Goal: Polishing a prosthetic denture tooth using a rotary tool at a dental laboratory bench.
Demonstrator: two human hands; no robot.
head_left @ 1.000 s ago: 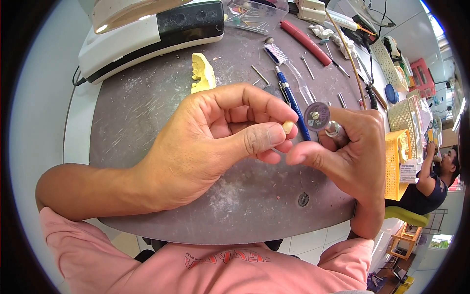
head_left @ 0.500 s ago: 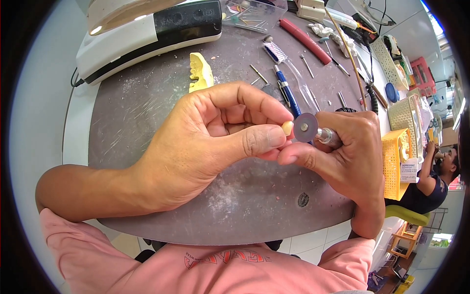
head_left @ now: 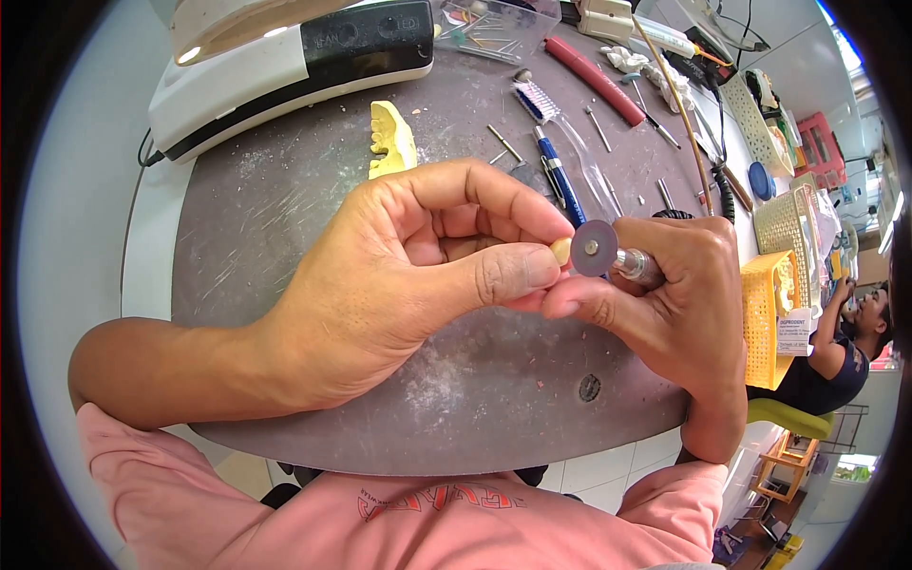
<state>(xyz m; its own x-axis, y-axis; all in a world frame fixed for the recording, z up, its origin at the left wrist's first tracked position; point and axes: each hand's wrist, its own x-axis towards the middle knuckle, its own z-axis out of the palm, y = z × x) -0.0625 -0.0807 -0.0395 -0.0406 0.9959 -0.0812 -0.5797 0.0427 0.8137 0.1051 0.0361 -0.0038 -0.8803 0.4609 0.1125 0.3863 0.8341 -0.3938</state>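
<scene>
Between the thumb and forefinger of my left hand (head_left: 418, 275) is a small ivory dental crown (head_left: 561, 252), partly covered by the fingertips. My right hand (head_left: 674, 294) is wrapped round a metal rotary handpiece (head_left: 638, 266). A round purple-grey grinding disc (head_left: 595, 249) is mounted at its tip, right beside the crown; whether the two touch I cannot tell. My fingertips of both hands meet just below the disc. Beyond my left hand, a yellow plaster dental model (head_left: 391, 142) lies on the grey worktop (head_left: 275, 237).
A white and black machine (head_left: 294, 76) stands far left. Farther off lie a clear box of burs (head_left: 494, 33), a brush (head_left: 537, 100), a blue pen (head_left: 560, 176) and a red-handled tool (head_left: 594, 81). Baskets, including a yellow one (head_left: 760, 328), line the right; another person (head_left: 826, 351) sits beyond.
My left hand has shifted very slightly to the right, and the crown sits a little closer behind the disc's edge. My right hand keeps nearly the same place.
</scene>
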